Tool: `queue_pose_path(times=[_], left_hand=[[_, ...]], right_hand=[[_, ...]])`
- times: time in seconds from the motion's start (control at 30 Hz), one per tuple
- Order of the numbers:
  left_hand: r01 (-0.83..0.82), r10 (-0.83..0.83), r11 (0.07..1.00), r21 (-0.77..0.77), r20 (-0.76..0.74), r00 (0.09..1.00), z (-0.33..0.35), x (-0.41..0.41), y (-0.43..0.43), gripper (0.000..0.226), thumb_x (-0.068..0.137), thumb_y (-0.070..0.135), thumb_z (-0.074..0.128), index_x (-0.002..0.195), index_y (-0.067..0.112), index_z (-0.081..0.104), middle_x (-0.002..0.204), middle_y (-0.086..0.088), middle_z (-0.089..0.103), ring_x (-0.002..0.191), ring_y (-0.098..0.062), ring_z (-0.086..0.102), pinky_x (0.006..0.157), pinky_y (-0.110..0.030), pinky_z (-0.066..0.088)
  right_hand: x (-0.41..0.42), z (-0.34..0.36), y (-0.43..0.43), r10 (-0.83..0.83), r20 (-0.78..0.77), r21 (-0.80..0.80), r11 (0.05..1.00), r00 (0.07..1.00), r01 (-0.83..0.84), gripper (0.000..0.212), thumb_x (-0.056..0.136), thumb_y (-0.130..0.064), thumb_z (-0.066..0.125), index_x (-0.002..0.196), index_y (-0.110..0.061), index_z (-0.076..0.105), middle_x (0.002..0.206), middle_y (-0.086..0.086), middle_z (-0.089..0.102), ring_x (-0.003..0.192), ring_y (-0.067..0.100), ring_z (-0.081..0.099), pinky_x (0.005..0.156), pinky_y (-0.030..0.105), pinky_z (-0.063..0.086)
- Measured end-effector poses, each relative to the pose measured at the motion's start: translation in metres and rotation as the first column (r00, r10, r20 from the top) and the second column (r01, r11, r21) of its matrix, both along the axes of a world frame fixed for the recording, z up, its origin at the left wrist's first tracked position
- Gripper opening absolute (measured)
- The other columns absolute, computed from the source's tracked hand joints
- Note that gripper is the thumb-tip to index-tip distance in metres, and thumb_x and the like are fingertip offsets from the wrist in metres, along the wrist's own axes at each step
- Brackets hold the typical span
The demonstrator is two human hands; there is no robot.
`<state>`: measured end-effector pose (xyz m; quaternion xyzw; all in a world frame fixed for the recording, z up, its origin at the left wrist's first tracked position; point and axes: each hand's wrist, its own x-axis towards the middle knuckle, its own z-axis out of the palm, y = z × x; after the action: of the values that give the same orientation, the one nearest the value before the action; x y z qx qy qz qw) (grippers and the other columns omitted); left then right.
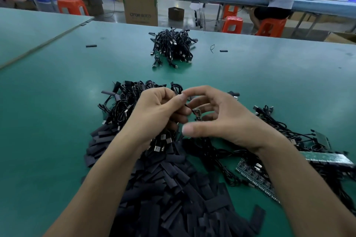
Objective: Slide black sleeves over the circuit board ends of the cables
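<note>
Left hand pinches cable behind bare circuit board; right hand, loosely open and empty, should fetch a sleeve and align it squarely.

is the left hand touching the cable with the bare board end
Touching. The head view shows the left hand pinching the cable between thumb and fingers, just behind its circuit board end.

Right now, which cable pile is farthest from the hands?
The cable pile at the far middle of the table, alone beyond both hands. The other two lie under the left hand and to the right of the right hand.
</note>
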<state>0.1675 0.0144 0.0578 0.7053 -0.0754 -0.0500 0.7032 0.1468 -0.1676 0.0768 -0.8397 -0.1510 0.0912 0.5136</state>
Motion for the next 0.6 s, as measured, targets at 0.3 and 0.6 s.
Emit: queue_pose_path(times=[0.3, 0.6], left_hand=[[-0.115, 0.115, 0.993, -0.017, -0.003, 0.993, 0.001, 0.003, 0.003, 0.027, 0.095, 0.023, 0.067, 0.075, 0.013, 0.053, 0.066, -0.004, 0.073, 0.047, -0.011, 0.062, 0.040, -0.018, 0.044], [-0.264, 0.159, 0.946, 0.188, 0.441, 0.883, -0.002, 0.001, 0.005, 0.014, 0.080, 0.034, 0.082, 0.086, 0.032, 0.070, 0.071, 0.015, 0.067, 0.055, 0.001, 0.047, 0.055, -0.011, 0.040]], right_hand=[[0.003, -0.012, 0.006, -0.306, 0.273, 0.111, 0.952, 0.912, 0.286, 0.022, 0.086, -0.012, 0.076, 0.095, -0.029, 0.066, 0.083, -0.003, 0.072, 0.074, 0.008, 0.067, 0.072, 0.019, 0.052], [0.011, -0.018, 0.002, -0.255, 0.160, 0.354, 0.917, 0.954, 0.186, 0.016, 0.088, -0.010, 0.073, 0.088, -0.022, 0.064, 0.076, -0.012, 0.067, 0.074, 0.003, 0.061, 0.074, 0.017, 0.052]])
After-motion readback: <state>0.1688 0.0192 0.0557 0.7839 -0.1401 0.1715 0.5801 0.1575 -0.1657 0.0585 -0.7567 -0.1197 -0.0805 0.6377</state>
